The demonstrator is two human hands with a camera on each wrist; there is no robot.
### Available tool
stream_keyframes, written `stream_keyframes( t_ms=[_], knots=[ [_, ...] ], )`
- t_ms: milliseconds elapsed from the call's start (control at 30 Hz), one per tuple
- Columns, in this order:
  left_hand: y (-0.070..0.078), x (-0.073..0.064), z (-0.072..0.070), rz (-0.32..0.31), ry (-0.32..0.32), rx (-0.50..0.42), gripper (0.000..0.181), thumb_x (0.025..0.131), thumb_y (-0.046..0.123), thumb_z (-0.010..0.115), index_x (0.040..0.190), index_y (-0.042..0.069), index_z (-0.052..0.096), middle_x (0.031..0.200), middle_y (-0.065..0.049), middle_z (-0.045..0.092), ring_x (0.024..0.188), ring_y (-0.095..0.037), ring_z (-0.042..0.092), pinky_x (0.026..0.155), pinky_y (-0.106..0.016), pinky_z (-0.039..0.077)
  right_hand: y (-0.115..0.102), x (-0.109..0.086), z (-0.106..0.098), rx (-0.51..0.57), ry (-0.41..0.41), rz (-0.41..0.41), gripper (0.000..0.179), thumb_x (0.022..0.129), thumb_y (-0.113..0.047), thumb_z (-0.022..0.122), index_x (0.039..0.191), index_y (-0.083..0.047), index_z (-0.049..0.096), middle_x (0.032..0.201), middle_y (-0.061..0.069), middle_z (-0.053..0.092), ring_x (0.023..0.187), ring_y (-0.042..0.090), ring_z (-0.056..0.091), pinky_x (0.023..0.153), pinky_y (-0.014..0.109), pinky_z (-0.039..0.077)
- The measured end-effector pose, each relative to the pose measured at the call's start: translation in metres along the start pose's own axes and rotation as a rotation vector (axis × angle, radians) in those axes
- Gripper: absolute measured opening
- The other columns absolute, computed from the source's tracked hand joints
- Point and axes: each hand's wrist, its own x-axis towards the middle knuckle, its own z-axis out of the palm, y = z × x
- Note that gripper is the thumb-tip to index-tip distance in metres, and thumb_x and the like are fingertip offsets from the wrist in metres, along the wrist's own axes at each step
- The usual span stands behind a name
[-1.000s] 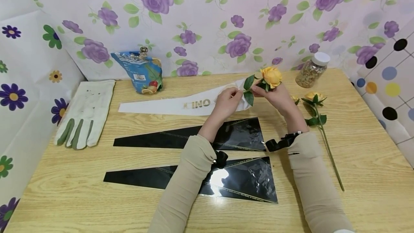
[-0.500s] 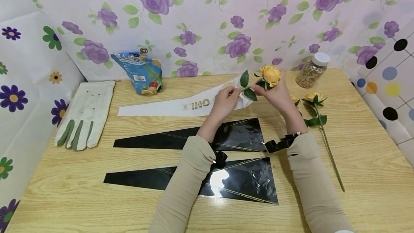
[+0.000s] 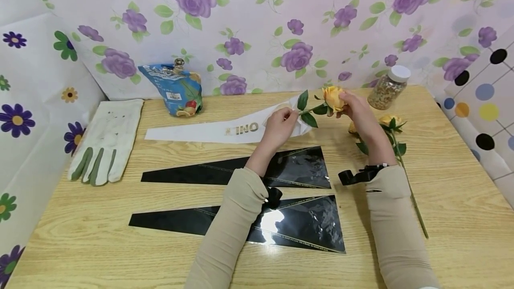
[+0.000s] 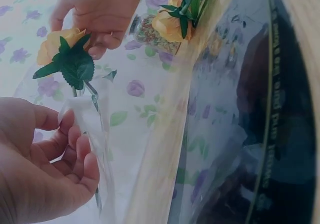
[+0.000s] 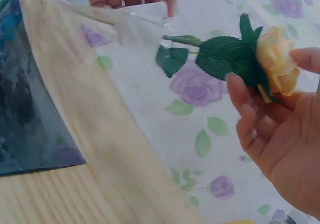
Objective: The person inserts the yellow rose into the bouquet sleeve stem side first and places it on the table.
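A white flower wrapping sleeve [image 3: 192, 131] with gold letters lies lengthwise at the back of the table. My left hand [image 3: 279, 127] pinches its wide right end between thumb and fingers. My right hand [image 3: 358, 115] holds a yellow rose [image 3: 333, 98] by its bloom, thumb and fingers round the petals. The rose lies nearly level, its green leaves [image 3: 308, 118] just outside the sleeve's mouth. In the left wrist view, its stem [image 4: 98, 202] shows through the clear side of the sleeve. The right wrist view shows the fingertips [image 5: 235, 82] under the flower head.
Two black tapered sleeves [image 3: 180, 174] lie nearer the front. More yellow roses [image 3: 391, 121] lie at the right, partly behind the right forearm. Along the back stand a lidded jar [image 3: 387, 90] and a blue pouch [image 3: 176, 90] with a clip. A work glove [image 3: 108, 139] lies at left.
My right hand has shifted from the stem just below the bloom to the bloom itself, its forearm moving slightly right. The bloom has dipped a little. My left hand keeps its place on the sleeve.
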Motion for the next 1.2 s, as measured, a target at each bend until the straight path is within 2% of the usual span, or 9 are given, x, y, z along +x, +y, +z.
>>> stream_keyframes(
  t_ms=[200,300,433,533,600,767,833,1033,1200],
  knots=[
    [0.0,0.0,0.004,-0.001,-0.017,0.022,0.027,0.099,0.031,0.043,0.083,0.011,0.054,0.073,-0.002,0.046,0.055,-0.017,0.037,0.056,-0.03,0.034,0.001,0.0,-0.001,0.03,-0.057,0.066,0.032,0.098,-0.04,0.043,0.098,-0.01,0.055,0.083,0.0,0.058,0.077,0.014,0.061,0.081,0.028,0.044],
    [0.0,0.0,0.005,0.004,-0.016,0.031,0.028,0.099,0.031,0.043,0.082,0.011,0.053,0.074,-0.003,0.046,0.057,-0.017,0.037,0.057,-0.03,0.034,0.002,0.001,0.002,0.015,-0.075,0.086,0.031,0.097,-0.041,0.046,0.092,-0.012,0.053,0.079,-0.001,0.051,0.07,0.014,0.057,0.08,0.031,0.041],
    [0.0,0.0,0.006,0.009,-0.006,0.035,0.028,0.099,0.03,0.044,0.08,0.011,0.051,0.076,-0.003,0.045,0.059,-0.017,0.038,0.058,-0.03,0.034,0.002,0.001,0.004,0.028,-0.09,0.093,0.029,0.097,-0.039,0.047,0.091,-0.011,0.05,0.083,0.002,0.046,0.069,0.013,0.059,0.079,0.032,0.044],
    [0.0,0.0,0.006,0.013,0.0,0.042,0.029,0.099,0.03,0.043,0.077,0.011,0.048,0.076,-0.003,0.043,0.06,-0.017,0.038,0.059,-0.029,0.033,0.003,0.002,0.006,0.024,-0.133,0.088,0.03,0.098,-0.037,0.046,0.097,-0.007,0.052,0.091,0.005,0.054,0.078,0.019,0.068,0.08,0.035,0.05],
    [0.001,-0.001,0.006,0.015,0.001,0.044,0.03,0.1,0.029,0.043,0.076,0.011,0.046,0.075,-0.004,0.042,0.059,-0.018,0.037,0.058,-0.029,0.033,0.003,0.003,0.008,-0.012,-0.148,0.091,0.033,0.098,-0.036,0.045,0.102,-0.005,0.053,0.092,0.004,0.055,0.078,0.018,0.068,0.078,0.037,0.051],
    [0.002,0.0,0.003,0.006,-0.011,0.026,0.03,0.1,0.031,0.042,0.078,0.012,0.048,0.071,-0.003,0.043,0.057,-0.018,0.037,0.057,-0.029,0.033,0.004,0.004,0.01,-0.09,-0.121,0.119,0.045,0.097,-0.037,0.047,0.126,-0.002,0.045,0.091,0.002,0.058,0.077,0.021,0.067,0.077,0.038,0.052],
    [0.002,-0.001,0.002,0.007,-0.015,0.025,0.029,0.1,0.031,0.042,0.079,0.012,0.049,0.07,-0.003,0.043,0.057,-0.017,0.037,0.057,-0.029,0.033,0.005,0.004,0.009,-0.115,-0.108,0.129,0.048,0.096,-0.037,0.049,0.132,-0.006,0.041,0.091,0.004,0.057,0.078,0.022,0.066,0.079,0.042,0.051],
    [0.0,-0.001,0.001,0.025,-0.021,0.042,0.03,0.1,0.031,0.041,0.078,0.013,0.048,0.066,-0.002,0.04,0.053,-0.017,0.033,0.056,-0.029,0.031,0.009,0.0,0.002,-0.154,-0.163,0.094,0.037,0.095,-0.032,0.054,0.127,-0.015,0.046,0.105,0.003,0.06,0.092,0.017,0.061,0.087,0.049,0.045],
    [-0.001,-0.002,0.002,0.019,-0.015,0.042,0.03,0.1,0.03,0.041,0.079,0.012,0.05,0.063,-0.002,0.039,0.051,-0.016,0.032,0.055,-0.029,0.031,0.012,-0.002,-0.003,-0.136,-0.247,0.066,0.033,0.093,-0.026,0.059,0.123,-0.015,0.05,0.107,-0.001,0.064,0.098,0.017,0.06,0.09,0.035,0.045]
  ],
)
